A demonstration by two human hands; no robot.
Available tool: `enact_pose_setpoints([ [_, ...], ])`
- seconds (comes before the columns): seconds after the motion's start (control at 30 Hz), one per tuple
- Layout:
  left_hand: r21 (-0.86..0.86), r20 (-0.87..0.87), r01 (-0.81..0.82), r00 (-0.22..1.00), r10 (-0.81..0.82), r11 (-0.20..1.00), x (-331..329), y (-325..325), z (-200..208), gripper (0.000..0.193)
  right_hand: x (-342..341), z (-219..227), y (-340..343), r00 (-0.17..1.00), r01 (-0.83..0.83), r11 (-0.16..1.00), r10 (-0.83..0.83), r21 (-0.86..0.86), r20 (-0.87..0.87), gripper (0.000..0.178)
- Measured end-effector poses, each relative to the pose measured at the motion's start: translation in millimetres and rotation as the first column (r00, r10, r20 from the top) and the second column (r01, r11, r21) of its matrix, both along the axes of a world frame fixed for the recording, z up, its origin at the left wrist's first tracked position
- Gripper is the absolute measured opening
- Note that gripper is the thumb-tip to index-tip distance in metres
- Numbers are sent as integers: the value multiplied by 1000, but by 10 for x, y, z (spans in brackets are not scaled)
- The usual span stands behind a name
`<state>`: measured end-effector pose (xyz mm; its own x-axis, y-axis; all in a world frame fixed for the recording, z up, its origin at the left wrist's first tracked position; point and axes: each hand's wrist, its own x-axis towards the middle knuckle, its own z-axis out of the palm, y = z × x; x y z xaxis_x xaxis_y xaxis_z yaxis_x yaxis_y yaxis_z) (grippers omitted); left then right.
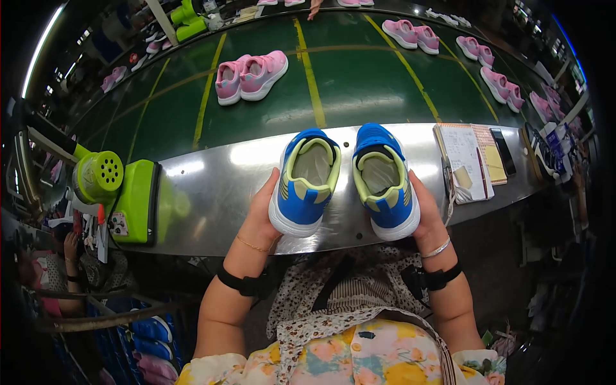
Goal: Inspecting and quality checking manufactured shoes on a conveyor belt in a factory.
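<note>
A blue sneaker (306, 183) with a lime-green lining and white sole is in my left hand (262, 208), which wraps its outer side. Its mate, another blue sneaker (385, 183), is gripped along its outer side by my right hand (426, 208). Both shoes are held side by side over the steel ledge (224, 192), heels toward me and toes pointing away, with a gap between them. Pale stuffing or insole shows inside each opening. Most of my fingers are hidden behind and under the shoes.
Beyond the ledge lies a green conveyor belt (353, 83) with yellow lines, carrying pairs of pink sneakers (263, 76). A lime-green machine (135, 199) stands left, beside scissors (101, 234). At right lie a notebook (462, 160) and a phone (503, 151). Another person's hand (314, 9) shows at the far edge.
</note>
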<state>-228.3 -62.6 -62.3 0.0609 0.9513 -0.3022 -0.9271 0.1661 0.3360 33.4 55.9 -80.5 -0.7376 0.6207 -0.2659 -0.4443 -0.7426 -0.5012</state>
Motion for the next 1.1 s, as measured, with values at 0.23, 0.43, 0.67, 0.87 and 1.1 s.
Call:
enact_pose_setpoints([
  [0.23,-6,143,-218,966,217,976,361,203,-32,46,-302,-89,-160,975,172,979,-186,-113,-124,44],
  [0.43,-21,189,-169,967,170,985,511,322,39,43,-319,-30,-177,956,152,969,-194,-195,-218,48],
  [0.67,-19,137,-168,976,169,986,570,354,80,42,-292,-5,-162,910,63,963,-164,-263,-381,49],
  [0.87,-47,129,-163,977,168,985,594,322,107,44,-278,6,-177,930,117,959,-197,-257,-311,48],
  [1.1,59,250,-113,963,95,992,578,276,42,53,-286,41,-182,924,97,970,-171,-223,-343,47],
])
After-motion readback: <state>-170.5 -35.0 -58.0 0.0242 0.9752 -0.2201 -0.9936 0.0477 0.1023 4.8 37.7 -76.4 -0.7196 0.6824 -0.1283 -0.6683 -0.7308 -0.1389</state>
